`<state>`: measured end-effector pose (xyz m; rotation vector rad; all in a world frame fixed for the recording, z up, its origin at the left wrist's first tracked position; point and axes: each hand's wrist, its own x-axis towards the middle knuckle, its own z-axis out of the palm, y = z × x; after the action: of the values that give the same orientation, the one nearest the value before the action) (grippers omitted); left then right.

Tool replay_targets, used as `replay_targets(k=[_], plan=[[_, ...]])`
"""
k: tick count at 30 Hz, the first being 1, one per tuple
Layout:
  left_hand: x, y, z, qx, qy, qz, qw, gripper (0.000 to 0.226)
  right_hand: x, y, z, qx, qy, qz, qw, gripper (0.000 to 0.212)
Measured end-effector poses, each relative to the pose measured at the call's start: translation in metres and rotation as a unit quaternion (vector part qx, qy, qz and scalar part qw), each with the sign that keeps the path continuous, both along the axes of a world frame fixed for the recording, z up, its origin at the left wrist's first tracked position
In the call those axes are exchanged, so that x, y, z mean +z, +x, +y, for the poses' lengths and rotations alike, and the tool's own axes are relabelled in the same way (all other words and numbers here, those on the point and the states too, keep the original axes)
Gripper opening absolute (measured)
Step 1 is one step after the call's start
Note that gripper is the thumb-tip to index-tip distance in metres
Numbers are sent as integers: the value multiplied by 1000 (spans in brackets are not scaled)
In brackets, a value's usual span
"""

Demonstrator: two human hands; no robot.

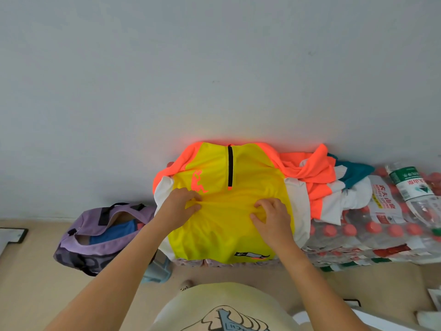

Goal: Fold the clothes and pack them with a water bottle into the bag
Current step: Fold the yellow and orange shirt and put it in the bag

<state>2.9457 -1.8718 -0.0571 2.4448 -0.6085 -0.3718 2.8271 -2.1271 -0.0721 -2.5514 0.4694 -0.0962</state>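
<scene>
Two hands rest on a yellow jersey (226, 218) spread flat, front up, against the grey wall (167, 68). The left hand (177, 209) sits on the jersey's left half, just below the orange figure print (198, 181); its fingers (193, 199) are curled together and pinch a small ridge of yellow fabric. The right hand (272, 217) sits on the right half at the same height; its fingers (261, 204) are likewise bent inward and clamp a gathered fold. The fabric between the two hands shows a shallow horizontal crease. A black zip (230, 167) runs down from the collar, above both hands. A pile of orange, white and teal clothes (329, 182) lies just beside the jersey's right edge. A water bottle (410, 185) lies further right, on shrink-wrapped bottle packs (358, 235). A purple bag (100, 237), open at the top, sits on the floor to the left.
</scene>
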Motion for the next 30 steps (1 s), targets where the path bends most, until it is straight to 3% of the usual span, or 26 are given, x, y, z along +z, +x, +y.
replay_targets(k=[9,14,23,28,30], plan=[[26,3,-3,66,-124,-33,990,12,8,7,5,-44,28,36,998,13],[15,7,-2,54,-54,-13,997,18,23,14,-4,-54,95,10,994,3],[10,3,0,74,-49,9,996,15,40,16,-4,49,45,-1,998,6],[9,10,7,50,-3,10,999,19,42,16,-18,84,74,53,992,13],[5,13,10,35,39,16,999,26,41,18,-27,105,45,101,988,19]])
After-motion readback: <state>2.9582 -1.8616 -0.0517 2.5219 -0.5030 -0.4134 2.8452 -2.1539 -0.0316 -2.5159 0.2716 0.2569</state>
